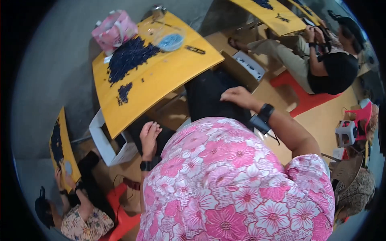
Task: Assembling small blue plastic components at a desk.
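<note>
Both my hands are off the yellow table, over my lap in dark trousers. My left hand is raised beside the table's near edge, fingers curled together; whether anything small is inside cannot be seen. Above my right thigh, my right hand has its fingers bent in with the tips close together, and anything in them is hidden. On the yellow table lies a big heap of small dark blue pieces. A smaller group of dark pieces sits nearer me. Behind stands a clear round tub with light blue pieces.
A pink bag stands at the table's far left corner. A black cutter-like tool lies near the right edge. White box below left; open carton below right. People sit at other yellow tables on both sides.
</note>
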{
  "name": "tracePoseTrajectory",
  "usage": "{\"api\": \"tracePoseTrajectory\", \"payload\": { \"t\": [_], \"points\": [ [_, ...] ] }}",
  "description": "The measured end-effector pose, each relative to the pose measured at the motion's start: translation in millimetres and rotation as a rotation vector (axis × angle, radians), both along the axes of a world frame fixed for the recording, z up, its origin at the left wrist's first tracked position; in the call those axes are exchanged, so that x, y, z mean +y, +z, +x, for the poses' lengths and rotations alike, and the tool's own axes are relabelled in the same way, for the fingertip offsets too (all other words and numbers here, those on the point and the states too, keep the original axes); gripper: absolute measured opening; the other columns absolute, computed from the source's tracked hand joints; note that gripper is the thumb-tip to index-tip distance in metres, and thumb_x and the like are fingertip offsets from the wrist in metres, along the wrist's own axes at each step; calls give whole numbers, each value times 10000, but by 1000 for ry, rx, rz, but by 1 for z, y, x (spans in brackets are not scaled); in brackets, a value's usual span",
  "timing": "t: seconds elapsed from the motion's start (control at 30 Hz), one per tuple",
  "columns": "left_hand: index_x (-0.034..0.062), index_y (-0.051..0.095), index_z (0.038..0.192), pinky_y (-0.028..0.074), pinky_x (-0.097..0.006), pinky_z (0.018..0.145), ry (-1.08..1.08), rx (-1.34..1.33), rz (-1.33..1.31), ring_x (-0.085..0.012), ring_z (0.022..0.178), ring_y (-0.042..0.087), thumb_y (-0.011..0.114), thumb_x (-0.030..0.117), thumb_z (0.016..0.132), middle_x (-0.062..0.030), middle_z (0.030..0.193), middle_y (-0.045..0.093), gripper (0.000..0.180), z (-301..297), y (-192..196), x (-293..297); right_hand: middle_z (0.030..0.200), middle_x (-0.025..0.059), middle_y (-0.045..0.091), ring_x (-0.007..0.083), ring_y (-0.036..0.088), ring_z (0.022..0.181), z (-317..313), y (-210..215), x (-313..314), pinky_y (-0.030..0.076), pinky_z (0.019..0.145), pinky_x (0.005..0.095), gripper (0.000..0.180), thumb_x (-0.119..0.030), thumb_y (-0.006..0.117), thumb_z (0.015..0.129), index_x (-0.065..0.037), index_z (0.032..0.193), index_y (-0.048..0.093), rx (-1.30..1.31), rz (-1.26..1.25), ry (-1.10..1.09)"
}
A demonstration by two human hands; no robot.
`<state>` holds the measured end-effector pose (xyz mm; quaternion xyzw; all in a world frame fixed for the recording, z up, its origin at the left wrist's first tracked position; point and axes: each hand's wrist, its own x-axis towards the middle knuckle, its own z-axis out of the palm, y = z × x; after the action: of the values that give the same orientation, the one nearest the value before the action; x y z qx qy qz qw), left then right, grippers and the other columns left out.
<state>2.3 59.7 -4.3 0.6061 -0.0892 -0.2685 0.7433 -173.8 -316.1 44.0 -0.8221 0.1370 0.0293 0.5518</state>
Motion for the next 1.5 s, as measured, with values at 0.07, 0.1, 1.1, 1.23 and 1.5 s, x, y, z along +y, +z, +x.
{"api": "tracePoseTrajectory", "payload": {
  "t": [0.07,0.1,1.1,1.23,1.5],
  "points": [
    [15,587,1018,509,-248,749,40,39,-10,-91,768,586,561,122,946,-31,883,619,132,-4,0,1,841,3,632,91,547,794,-2,-8,-11,451,750,242,405,-402,498,961,-51,941,699,88,332,-113],
    [15,587,1018,509,-248,749,61,40,-1,-91,768,586,561,122,946,-31,883,619,132,-7,0,6,841,3,632,91,547,794,-3,-9,-12,451,750,242,405,-402,498,961,-51,941,699,93,340,-92],
    [32,583,981,498,-246,794,-17,150,-44,-96,792,582,536,83,933,-29,898,608,84,-13,7,10,762,14,624,93,570,679,147,56,46,462,644,220,81,-54,618,852,14,887,644,-306,-171,38],
    [27,579,993,498,-260,824,-91,207,-74,-100,844,586,537,68,928,-28,934,606,88,-3,6,12,771,6,631,69,556,690,186,34,44,459,642,214,73,-43,612,849,14,879,644,-226,20,-99],
    [28,585,971,516,-263,815,-95,311,-34,-84,812,586,557,78,925,-29,917,611,73,8,11,2,770,-12,600,59,546,695,231,4,50,461,626,218,86,-35,622,831,14,898,645,-258,88,-165]
  ]
}}
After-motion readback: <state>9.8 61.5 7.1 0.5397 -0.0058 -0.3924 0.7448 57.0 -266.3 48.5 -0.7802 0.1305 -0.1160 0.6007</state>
